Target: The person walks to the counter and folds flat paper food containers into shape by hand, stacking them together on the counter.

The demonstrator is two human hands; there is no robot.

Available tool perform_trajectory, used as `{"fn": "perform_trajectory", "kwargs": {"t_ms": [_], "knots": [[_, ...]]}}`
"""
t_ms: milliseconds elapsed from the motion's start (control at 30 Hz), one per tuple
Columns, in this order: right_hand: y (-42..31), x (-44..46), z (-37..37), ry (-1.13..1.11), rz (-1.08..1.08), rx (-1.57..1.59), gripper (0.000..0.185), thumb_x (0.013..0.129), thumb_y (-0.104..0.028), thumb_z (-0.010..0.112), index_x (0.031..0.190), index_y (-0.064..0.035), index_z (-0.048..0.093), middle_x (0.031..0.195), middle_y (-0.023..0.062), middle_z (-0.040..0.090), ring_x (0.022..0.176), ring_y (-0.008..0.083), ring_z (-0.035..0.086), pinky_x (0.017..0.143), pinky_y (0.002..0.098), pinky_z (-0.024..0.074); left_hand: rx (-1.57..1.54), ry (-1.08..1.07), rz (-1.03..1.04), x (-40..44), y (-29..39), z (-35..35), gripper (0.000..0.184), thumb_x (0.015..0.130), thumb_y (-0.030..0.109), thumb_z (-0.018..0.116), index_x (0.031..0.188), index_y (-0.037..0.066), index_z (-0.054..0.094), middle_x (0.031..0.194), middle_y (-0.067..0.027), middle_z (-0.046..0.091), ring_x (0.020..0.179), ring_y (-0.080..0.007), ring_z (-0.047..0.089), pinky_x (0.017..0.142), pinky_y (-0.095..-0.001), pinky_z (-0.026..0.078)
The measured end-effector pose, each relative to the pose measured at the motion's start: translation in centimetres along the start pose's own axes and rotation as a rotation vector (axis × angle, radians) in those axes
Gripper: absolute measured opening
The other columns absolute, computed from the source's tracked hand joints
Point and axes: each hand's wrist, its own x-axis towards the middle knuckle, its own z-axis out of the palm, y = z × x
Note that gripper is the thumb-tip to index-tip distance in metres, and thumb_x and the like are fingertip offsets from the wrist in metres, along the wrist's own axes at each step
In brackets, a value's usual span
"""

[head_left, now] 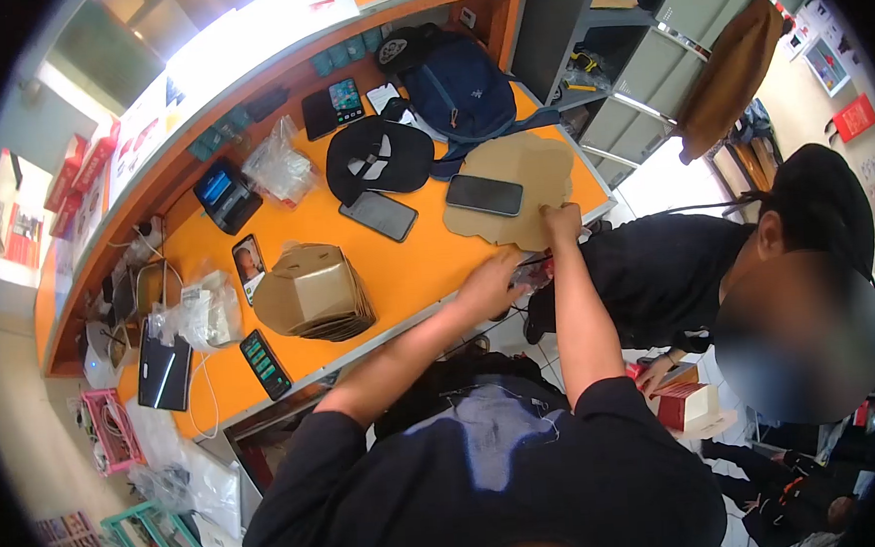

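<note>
A flat brown cardboard piece (552, 161) with a scalloped edge lies on the orange desk. My right hand (562, 224) pinches its near right edge. Just below that edge, my left hand (491, 284) rests at the front of the desk with its fingers apart; its fingertips are close to the cardboard. On the cardboard lies a dark smartphone (485, 195). Another phone (379, 216) is to its left, below a black cap (378, 159). A stack of folded cardboard pieces (320, 291) stands to the left of my left hand.
A blue backpack (459, 92) sits at the back of the orange desk (412, 270). A card terminal (226, 196), plastic bags (281, 166) and a black phone (265, 364) occupy the left side. At right, a person in a black cap (829, 204) leans close, near a red-and-white box (686, 406).
</note>
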Motion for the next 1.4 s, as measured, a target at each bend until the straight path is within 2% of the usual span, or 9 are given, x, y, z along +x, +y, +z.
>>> {"fn": "perform_trajectory", "kwargs": {"t_ms": [133, 400, 533, 733, 1033, 1133, 1233, 1333, 1400], "knots": [[-1.0, 0.2, -1.7, -0.335, 0.013, 0.364, 0.028, 0.086, -0.02, 0.071, 0.095, 0.0055, 0.068, 0.084, 0.0139, 0.07, 0.074, 0.0283, 0.07, 0.065, 0.0347, 0.0564, 0.401, 0.184, 0.069, 3.9, -4.3, 2.5, 0.068, 0.092, 0.027, 0.066, 0.145, -0.004, 0.037, 0.143, -0.0275, 0.047, 0.134, -0.0403, 0.045, 0.113, -0.0415, 0.035], [-5.7, -4.7, -5.2, -0.451, 0.175, 0.801, 0.037, 0.101, -0.039, 0.056, 0.106, -0.0029, 0.061, 0.088, 0.0055, 0.063, 0.066, 0.0142, 0.062, 0.05, 0.0294, 0.0473, -0.082, 0.088, -0.103, 7.0, -5.3, 0.1, 0.043, 0.093, 0.039, 0.067, 0.105, -0.001, 0.072, 0.094, -0.019, 0.072, 0.084, -0.0329, 0.068, 0.076, -0.0408, 0.052], [-4.3, -6.0, -4.5, -0.434, 0.128, 0.987, 0.039, 0.103, -0.041, 0.05, 0.116, -0.0049, 0.059, 0.101, 0.0044, 0.064, 0.081, 0.0142, 0.064, 0.064, 0.0274, 0.0508, -0.255, 0.077, -0.126, 8.0, -6.1, 0.1, 0.047, 0.089, 0.047, 0.071, 0.076, 0.002, 0.076, 0.058, -0.0094, 0.066, 0.051, -0.0233, 0.059, 0.054, -0.0382, 0.045], [-3.1, -7.0, -4.1, -0.361, 0.188, 1.221, 0.045, 0.105, -0.037, 0.046, 0.133, -0.0022, 0.054, 0.128, 0.011, 0.059, 0.12, 0.0245, 0.054, 0.103, 0.0372, 0.0399, -0.644, -0.128, -0.182, 9.1, -9.0, 3.1, 0.05, 0.097, 0.038, 0.067, 0.065, 0.0, 0.062, 0.061, -0.001, 0.057, 0.057, -0.006, 0.05, 0.051, -0.0279, 0.038], [-2.1, -6.7, -3.2, -0.199, -0.045, 0.928, 0.033, 0.1, -0.019, 0.055, 0.124, 0.003, 0.059, 0.121, 0.0134, 0.064, 0.113, 0.0285, 0.06, 0.097, 0.0349, 0.0449, -0.659, -0.03, -0.247, 9.5, -7.7, 0.9, 0.041, 0.096, 0.03, 0.069, 0.067, 0.002, 0.064, 0.061, 0.0024, 0.053, 0.057, -0.0042, 0.044, 0.05, -0.0252, 0.034], [0.1, -4.8, -2.2, -0.036, -0.165, 0.345, 0.032, 0.092, -0.012, 0.061, 0.119, 0.0041, 0.061, 0.117, 0.0184, 0.067, 0.114, 0.0368, 0.059, 0.098, 0.0362, 0.0451, -1.044, 0.234, -0.473, 10.0, -5.5, -1.0, 0.036, 0.095, 0.024, 0.07, 0.067, 0.004, 0.063, 0.061, 0.0052, 0.052, 0.056, -0.0023, 0.042, 0.048, -0.0245, 0.031], [-0.6, -4.7, -2.5, 0.015, -0.115, 0.091, 0.04, 0.087, -0.015, 0.066, 0.123, -0.0007, 0.061, 0.128, 0.0249, 0.059, 0.113, 0.0377, 0.061, 0.096, 0.0404, 0.0471, -0.892, 0.58, -0.232, 11.0, -3.3, -3.2, 0.045, 0.094, 0.019, 0.071, 0.057, 0.006, 0.049, 0.056, 0.0088, 0.042, 0.056, -0.0014, 0.037, 0.049, -0.0238, 0.029], [3.1, -1.6, 2.4, 0.411, -0.419, -0.497, 0.056, 0.083, -0.013, 0.07, 0.135, -0.0006, 0.052, 0.134, 0.0253, 0.054, 0.103, 0.0389, 0.064, 0.09, 0.0467, 0.0505, -0.991, 0.696, -0.151, 11.9, -0.2, -5.2, 0.031, 0.094, 0.013, 0.071, 0.069, 0.002, 0.055, 0.064, 0.0097, 0.045, 0.061, -0.0009, 0.036, 0.052, -0.0239, 0.03], [-1.0, -4.8, -0.5, 0.52, -0.558, -0.349, 0.062, 0.083, -0.01, 0.069, 0.139, 0.003, 0.045, 0.136, 0.0252, 0.051, 0.105, 0.0389, 0.063, 0.089, 0.0448, 0.0512, -0.768, 0.622, -0.129, 10.9, -1.2, -5.9, 0.011, 0.094, 0.009, 0.067, 0.093, -0.002, 0.069, 0.076, 0.0037, 0.062, 0.069, -0.0049, 0.053, 0.064, -0.0234, 0.044]]}}
